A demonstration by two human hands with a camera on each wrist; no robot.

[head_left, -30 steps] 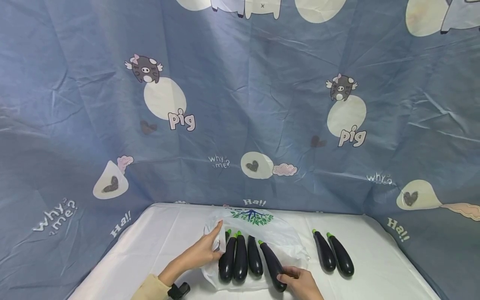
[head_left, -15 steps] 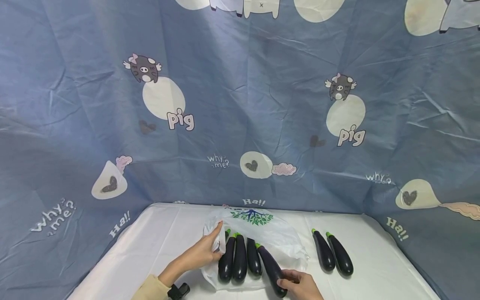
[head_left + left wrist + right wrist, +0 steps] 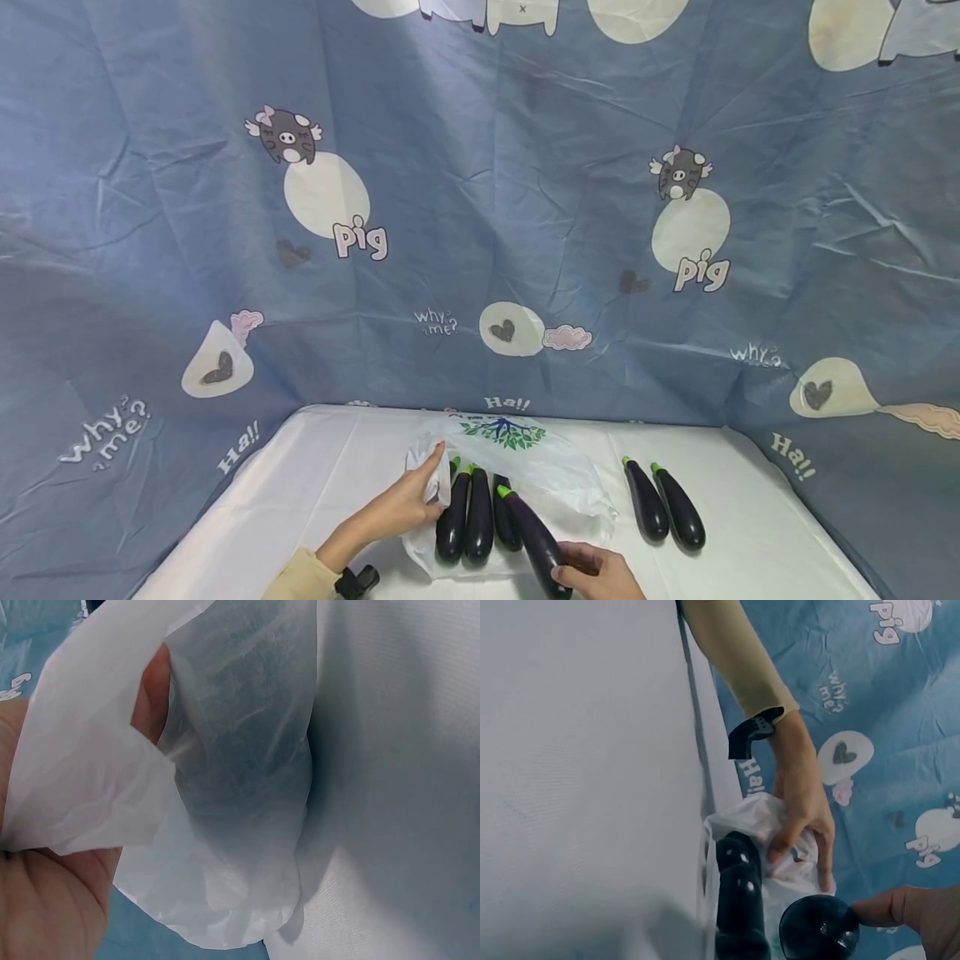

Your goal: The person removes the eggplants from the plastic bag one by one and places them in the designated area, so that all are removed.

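Head view: the right hand (image 3: 600, 571) pinches the near, blunt end of the held eggplant (image 3: 536, 542) from its right; its long axis slants far-left, stem overlapping the row of eggplants (image 3: 480, 521) in the white bag (image 3: 573, 487); the left hand (image 3: 405, 504), farther off, grips the bag's left edge.

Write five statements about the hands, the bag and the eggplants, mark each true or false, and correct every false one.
1. The right hand holds an eggplant. True.
2. The left hand also holds an eggplant. False: it holds the edge of the bag.
3. Two other eggplants lie outside the bag, to its right. True.
4. The bag's printed leaves are red. False: they are green.
5. The green tip of the held eggplant points away from the person. True.
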